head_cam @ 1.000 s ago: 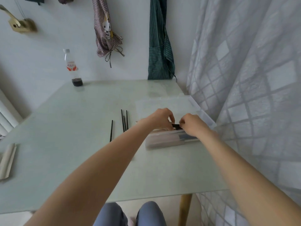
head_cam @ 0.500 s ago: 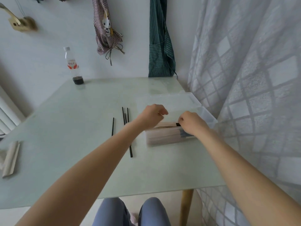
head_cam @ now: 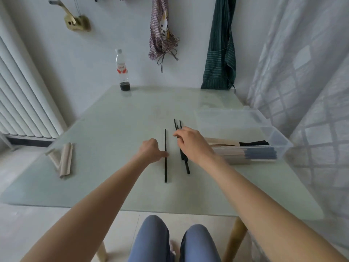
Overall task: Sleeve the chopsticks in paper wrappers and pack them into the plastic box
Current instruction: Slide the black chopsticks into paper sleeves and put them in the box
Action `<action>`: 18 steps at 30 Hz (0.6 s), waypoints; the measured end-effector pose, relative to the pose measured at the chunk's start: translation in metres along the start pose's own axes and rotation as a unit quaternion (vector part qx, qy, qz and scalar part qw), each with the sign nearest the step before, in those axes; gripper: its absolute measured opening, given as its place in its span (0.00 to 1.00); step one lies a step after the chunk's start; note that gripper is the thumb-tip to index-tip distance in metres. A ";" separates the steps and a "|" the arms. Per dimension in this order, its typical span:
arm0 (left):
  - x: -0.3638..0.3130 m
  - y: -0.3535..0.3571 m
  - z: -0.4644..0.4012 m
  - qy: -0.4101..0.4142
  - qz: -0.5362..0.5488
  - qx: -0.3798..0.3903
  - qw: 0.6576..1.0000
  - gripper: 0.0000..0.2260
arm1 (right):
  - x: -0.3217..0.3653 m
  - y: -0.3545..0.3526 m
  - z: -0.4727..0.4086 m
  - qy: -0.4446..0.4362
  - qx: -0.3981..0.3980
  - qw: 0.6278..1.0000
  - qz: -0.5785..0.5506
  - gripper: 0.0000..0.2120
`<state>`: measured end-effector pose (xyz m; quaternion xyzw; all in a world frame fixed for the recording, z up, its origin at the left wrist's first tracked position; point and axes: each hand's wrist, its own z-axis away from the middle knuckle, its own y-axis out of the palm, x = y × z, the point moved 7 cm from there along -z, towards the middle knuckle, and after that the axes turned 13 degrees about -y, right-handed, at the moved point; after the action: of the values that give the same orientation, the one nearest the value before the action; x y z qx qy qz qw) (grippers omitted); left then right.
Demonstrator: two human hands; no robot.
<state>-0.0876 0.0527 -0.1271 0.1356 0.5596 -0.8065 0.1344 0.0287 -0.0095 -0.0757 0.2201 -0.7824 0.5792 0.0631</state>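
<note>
A single black chopstick [head_cam: 165, 167] lies lengthwise on the glass table [head_cam: 113, 129]. My left hand [head_cam: 151, 150] is curled beside it, and its thumb tip and forefinger pinch the stick near the middle. Just to the right lie three more black chopsticks [head_cam: 187, 167]. My right hand [head_cam: 190, 142] hovers over them with loosely bent fingers, the fingertips touching their far part. The clear plastic box [head_cam: 272, 133] stands at the right and holds several sleeved chopsticks [head_cam: 245, 154]. Tan paper wrappers [head_cam: 65, 159] lie at the table's left edge.
A plastic bottle [head_cam: 122, 70] with dark liquid stands at the table's far edge. A white radiator [head_cam: 22, 103] is on the left and a sheer curtain [head_cam: 311, 82] hangs close on the right. Aprons [head_cam: 220, 53] hang on the wall. My knees show under the near edge.
Both hands have left the plastic box and moved left to the loose chopsticks. The left hand now meets the single stick, the right hand the group.
</note>
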 end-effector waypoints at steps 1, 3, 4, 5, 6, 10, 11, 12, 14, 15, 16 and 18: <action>0.003 0.005 0.001 -0.002 -0.003 0.008 1.000 0.21 | -0.003 0.014 -0.001 0.020 0.030 0.999 0.006 0.16; 0.004 0.013 0.004 0.007 -0.011 0.015 1.000 0.23 | -0.009 0.039 0.000 0.050 0.087 0.995 0.028 0.17; 0.003 0.015 0.005 0.015 -0.018 0.014 1.000 0.23 | -0.010 0.048 0.001 0.056 0.100 0.993 0.032 0.16; 0.002 0.015 0.006 0.023 -0.023 0.011 0.999 0.20 | -0.009 0.055 0.001 0.056 0.102 0.993 0.028 0.16; 0.002 0.015 0.007 0.029 -0.027 0.010 0.999 0.16 | -0.006 0.060 0.001 0.054 0.095 0.994 0.019 0.15; 0.006 0.012 0.009 0.049 -0.025 0.003 0.998 0.09 | 0.000 0.074 -0.006 0.089 0.064 0.994 -0.011 0.12; 0.010 0.011 0.009 0.047 -0.011 0.008 0.999 0.08 | 0.000 0.076 -0.009 0.103 0.057 0.993 -0.022 0.12; 0.014 0.011 0.009 0.043 0.010 0.017 0.999 0.09 | 0.000 0.077 -0.010 0.115 0.047 0.992 -0.037 0.11; 0.024 0.010 0.006 0.031 0.057 0.036 0.997 0.12 | 0.004 0.076 -0.013 0.127 0.034 0.989 -0.068 0.10; 0.030 0.008 0.006 0.027 0.078 0.042 0.996 0.11 | 0.006 0.076 -0.015 0.125 0.035 0.989 -0.076 0.11; 0.035 0.003 0.007 0.027 0.097 0.043 0.994 0.08 | 0.009 0.076 -0.016 0.120 0.042 0.989 -0.080 0.12; 0.045 -0.013 0.009 0.033 0.128 0.026 0.991 0.05 | 0.018 0.078 -0.020 0.101 0.061 0.991 -0.068 0.14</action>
<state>-0.1348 0.0453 -0.1293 0.2355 0.5210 -0.7920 0.2142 -0.0227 0.0222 -0.1314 0.2170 -0.7183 0.6394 0.1678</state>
